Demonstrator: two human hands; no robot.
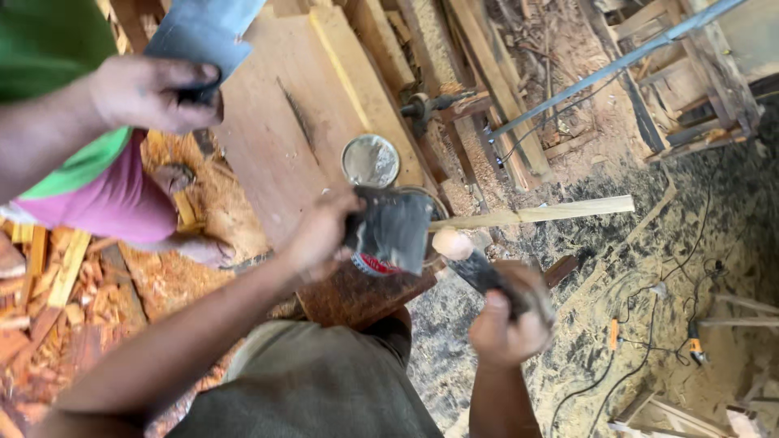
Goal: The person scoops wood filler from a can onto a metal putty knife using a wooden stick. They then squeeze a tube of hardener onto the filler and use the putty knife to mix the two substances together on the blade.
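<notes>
Right hand (pixel 507 324), nearest the lens, has its fingers closed around a dark-handled putty knife (pixel 471 259) loaded with pale filler. Left hand (pixel 318 235) grips a dark flat scraper (pixel 393 227) over an open tin (pixel 406 264) on the wooden counter (pixel 284 138). Another person's hand (pixel 154 93) holds a grey sheet (pixel 203 32) beyond.

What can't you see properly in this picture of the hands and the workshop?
- Tin can, head view: mostly hidden behind the dark flat blade in the left hand.
- Tool in the right hand: its handle is buried in the fist; its pale tip is blurred.
- Another person's hand: the grey sheet it holds is cut off by the top edge.
- Small tools on the sawdust floor: too small to identify.
</notes>
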